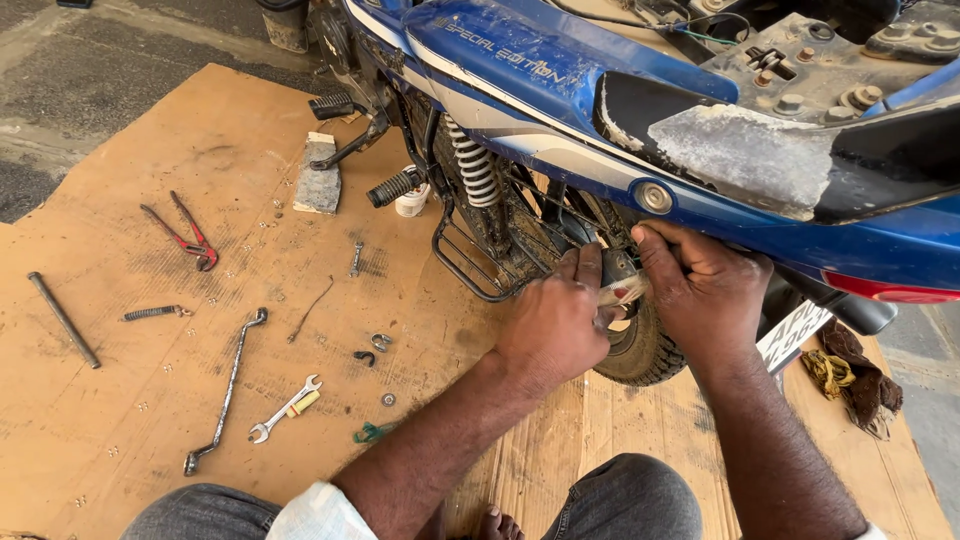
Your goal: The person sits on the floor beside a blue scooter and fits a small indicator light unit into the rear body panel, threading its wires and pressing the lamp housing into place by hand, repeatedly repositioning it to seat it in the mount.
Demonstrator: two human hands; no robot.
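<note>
A blue motorcycle [540, 80] with its seat removed stands over a sheet of brown cardboard [200, 330]. My left hand [556, 318] and my right hand [700, 290] are together at the rear of the bike, beside the black rear tyre [640, 350]. Both grip a small grey and clear fitting [622, 283] just under the blue tail panel. My left fingers pinch it from the left and my right thumb and fingers hold it from the right. The fitting is largely hidden by my fingers. A white coil shock absorber [474, 165] sits to the left of my hands.
Tools lie on the cardboard at left: red-handled pliers [190, 235], a long bent ring spanner [226, 390], a small combination spanner [286, 408], a metal rod [62, 318], a spring [152, 313] and small nuts. A grey stone block [319, 180] sits near the footrest. Rags [852, 375] lie at right.
</note>
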